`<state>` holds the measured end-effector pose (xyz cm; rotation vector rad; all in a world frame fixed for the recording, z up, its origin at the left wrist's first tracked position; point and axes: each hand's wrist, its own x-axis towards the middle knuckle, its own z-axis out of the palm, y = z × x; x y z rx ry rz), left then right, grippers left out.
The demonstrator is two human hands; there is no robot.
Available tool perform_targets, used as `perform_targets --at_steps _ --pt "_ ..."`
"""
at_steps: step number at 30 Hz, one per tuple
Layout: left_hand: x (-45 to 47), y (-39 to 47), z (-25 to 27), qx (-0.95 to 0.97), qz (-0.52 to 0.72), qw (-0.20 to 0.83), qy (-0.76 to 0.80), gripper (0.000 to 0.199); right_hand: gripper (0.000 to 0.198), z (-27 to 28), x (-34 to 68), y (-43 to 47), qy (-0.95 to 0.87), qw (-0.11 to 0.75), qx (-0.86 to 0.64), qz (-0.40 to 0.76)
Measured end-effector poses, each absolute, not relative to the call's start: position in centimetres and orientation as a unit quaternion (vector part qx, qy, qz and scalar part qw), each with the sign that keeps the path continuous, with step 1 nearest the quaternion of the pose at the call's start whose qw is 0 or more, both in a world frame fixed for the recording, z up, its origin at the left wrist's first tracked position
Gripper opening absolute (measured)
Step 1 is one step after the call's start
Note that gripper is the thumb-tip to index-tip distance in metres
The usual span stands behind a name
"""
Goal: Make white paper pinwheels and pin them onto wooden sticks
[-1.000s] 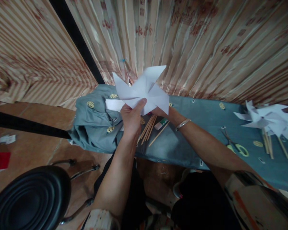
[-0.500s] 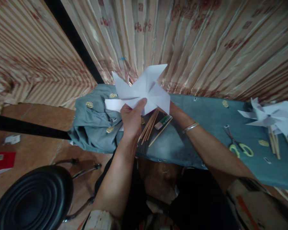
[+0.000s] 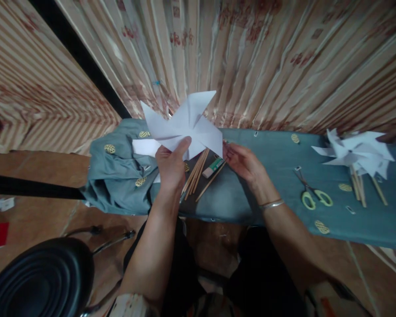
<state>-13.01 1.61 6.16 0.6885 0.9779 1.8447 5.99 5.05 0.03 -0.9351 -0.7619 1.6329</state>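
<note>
- While the left hand [image 3: 172, 166] grips a white paper pinwheel [image 3: 185, 119] at frame centre, thumb pressed on its front, the right hand [image 3: 246, 164] is half open just beside the lower-right blade; cannot tell whether its fingertips hold anything.
- Below the pinwheel, on the cloth-covered counter [image 3: 273, 154]: wooden sticks [image 3: 195, 174], green-and-white tube [image 3: 213, 168].
- Right of frame: scissors [image 3: 312, 191], spread slightly; farther right, more pinwheels [image 3: 359, 152].
- Lower left: black stool [image 3: 39, 273].

The held pinwheel [image 3: 176, 127] is white, the grey-blue cloth [image 3: 277, 163] yellow-patterned, the scissor handles [image 3: 318, 192] yellow-green
</note>
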Motion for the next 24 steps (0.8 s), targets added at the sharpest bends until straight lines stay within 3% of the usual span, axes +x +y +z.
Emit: perform_targets --at_steps 3,10,18,24 --pt "-12.0 1.6 6.2 0.28 0.741 0.459 0.402 0.03 0.007 0.3 7.6 1.9 -0.2 0.543 -0.351 0.736" --pt "-9.3 1.4 6.1 0.284 0.727 0.483 0.398 0.03 0.013 0.5 9.9 -1.8 -0.081 0.541 -0.302 0.781" --pt "-6.9 2.0 5.7 0.292 0.709 0.499 0.403 0.035 0.009 -0.3 11.8 -1.8 -0.202 0.564 -0.386 0.701" --pt "-6.7 2.0 6.0 0.301 0.708 0.497 0.401 0.036 0.018 -0.6 10.4 -0.9 -0.262 0.534 -0.409 0.692"
